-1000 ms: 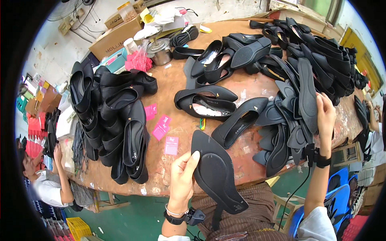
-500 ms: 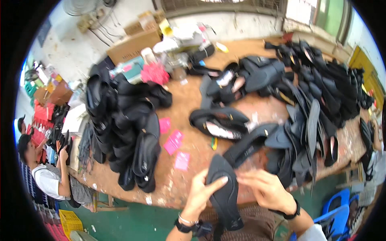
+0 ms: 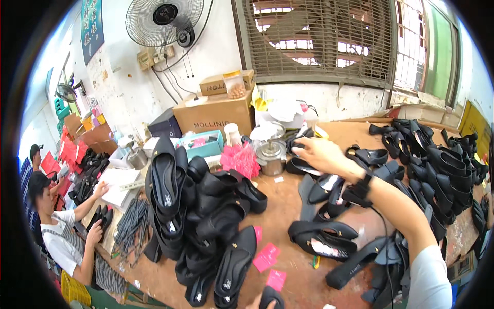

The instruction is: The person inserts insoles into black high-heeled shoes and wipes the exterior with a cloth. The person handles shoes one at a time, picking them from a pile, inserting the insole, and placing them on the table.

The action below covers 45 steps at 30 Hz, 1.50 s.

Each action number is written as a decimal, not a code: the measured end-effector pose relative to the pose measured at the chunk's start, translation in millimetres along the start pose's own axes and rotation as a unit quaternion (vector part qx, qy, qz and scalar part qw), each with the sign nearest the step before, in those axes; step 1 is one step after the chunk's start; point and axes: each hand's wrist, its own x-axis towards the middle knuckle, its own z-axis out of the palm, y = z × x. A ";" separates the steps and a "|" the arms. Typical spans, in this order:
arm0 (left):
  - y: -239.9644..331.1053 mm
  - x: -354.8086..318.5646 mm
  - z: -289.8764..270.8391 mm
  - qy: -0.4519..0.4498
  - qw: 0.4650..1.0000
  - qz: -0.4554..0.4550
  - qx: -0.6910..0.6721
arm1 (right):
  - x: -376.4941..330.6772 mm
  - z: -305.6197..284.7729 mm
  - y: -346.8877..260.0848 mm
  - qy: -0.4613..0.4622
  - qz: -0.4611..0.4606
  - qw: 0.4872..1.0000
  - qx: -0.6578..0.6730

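Evidently the left hand (image 3: 254, 303), mostly cut off at the lower edge of the frame, has closed on a black round-tipped flat piece (image 3: 271, 298), which shows there only in part. The right hand (image 3: 325, 156) stretches above centre with fingers loosely parted and nothing visible in its grip, beside a round silvery metal pot (image 3: 270, 158); whether its fingertips touch anything cannot be told. Below its forearm lies a black pointed flat shoe with a gold ornament (image 3: 324, 241), and left of centre stands a tall heap of glossy black shoes (image 3: 198, 211). A low, hurried reach could tip the pot, I'd judge, and the thin black cable (image 3: 387, 252) trailing from the wrist might snag shoes at lower right. Print shows on the brown cardboard box (image 3: 213, 114) at upper centre, the blue wall banner (image 3: 91, 30) at upper left and pale insole marks in the heap; the bright pink paper tags (image 3: 266, 257) are too blurred to read.
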 end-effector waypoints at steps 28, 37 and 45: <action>-17.4 -35.2 -11.3 -0.017 0.989 -0.125 0.072 | 210.1 172.4 56.4 0.034 0.004 0.997 -0.066; -8.8 -16.1 -12.5 -0.054 0.992 -0.116 0.013 | 192.9 197.4 65.9 0.074 -0.055 0.991 -0.094; -7.2 -20.6 -14.1 -0.060 0.989 -0.131 0.027 | 219.9 173.6 69.5 0.005 -0.022 0.995 -0.102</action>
